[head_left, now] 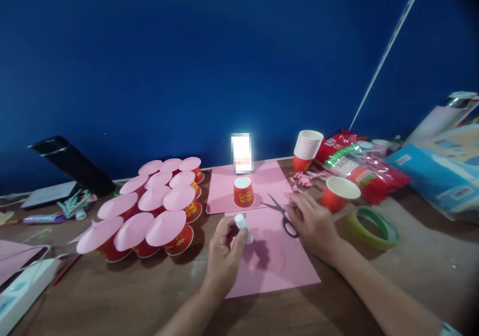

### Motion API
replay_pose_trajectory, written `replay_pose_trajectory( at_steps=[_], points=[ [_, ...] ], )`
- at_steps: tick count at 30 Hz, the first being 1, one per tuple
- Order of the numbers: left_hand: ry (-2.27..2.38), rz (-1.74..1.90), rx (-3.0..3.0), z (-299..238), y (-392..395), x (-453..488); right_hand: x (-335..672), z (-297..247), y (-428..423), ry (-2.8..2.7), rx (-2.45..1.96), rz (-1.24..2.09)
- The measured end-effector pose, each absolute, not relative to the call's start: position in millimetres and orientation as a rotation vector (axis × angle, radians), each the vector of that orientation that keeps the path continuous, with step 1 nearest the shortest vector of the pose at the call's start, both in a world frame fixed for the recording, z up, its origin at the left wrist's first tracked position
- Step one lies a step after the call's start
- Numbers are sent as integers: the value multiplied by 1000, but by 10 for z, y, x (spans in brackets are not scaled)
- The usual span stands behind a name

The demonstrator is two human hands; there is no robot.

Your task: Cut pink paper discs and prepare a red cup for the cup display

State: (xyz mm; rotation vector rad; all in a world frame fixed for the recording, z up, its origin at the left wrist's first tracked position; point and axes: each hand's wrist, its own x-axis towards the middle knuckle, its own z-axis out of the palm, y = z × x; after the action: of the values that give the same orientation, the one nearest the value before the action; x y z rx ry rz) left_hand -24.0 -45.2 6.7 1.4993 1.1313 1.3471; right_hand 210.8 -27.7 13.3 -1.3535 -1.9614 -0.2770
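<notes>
My left hand (226,256) is closed around a small white glue stick (241,222), held upright over a pink paper sheet (288,276). On that sheet a round pink paper piece (277,257) shows faintly, partly in shadow. My right hand (312,224) rests palm down at the sheet's right edge, its fingers loosely bent beside black scissors (286,219); whether they touch the handles is unclear. The scissors lie with their blades apart. Just ahead, a red paper cup (244,194) stands upside down on more pink paper (222,191).
At left stand several upside-down red cups (179,241) topped with pink paper cones (166,228). To the right are stacked cups (305,151), a single upright cup (339,196), a tape roll (374,229) and a red cup package (359,169). A lit, blurred screen (242,153) stands by the wall.
</notes>
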Motion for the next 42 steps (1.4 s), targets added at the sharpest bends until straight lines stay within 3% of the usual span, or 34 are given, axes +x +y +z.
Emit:
replay_pose_trajectory(
  at_steps=[3, 7, 28, 33, 38, 42],
  points=[
    [999, 1235, 1017, 45, -426, -200, 1891, 120, -417, -2075, -944, -155],
    [912, 1187, 768, 18, -438, -130, 1699, 80, -516, -2187, -721, -106],
    [723, 1116, 616, 13, -484, -50, 1621, -15, -538, -2180, -738, -77],
    [743, 1004, 899, -16, -503, -75, 1648, 52, -569, -1912, -767, -35],
    [1066, 1023, 1846, -3, -389, -237, 1699, 112, -590, -1622, -1047, 0],
    [1096, 996, 2262, -45, -245, -360, 1741, 61, -584, -1518, -1150, 229]
  ],
)
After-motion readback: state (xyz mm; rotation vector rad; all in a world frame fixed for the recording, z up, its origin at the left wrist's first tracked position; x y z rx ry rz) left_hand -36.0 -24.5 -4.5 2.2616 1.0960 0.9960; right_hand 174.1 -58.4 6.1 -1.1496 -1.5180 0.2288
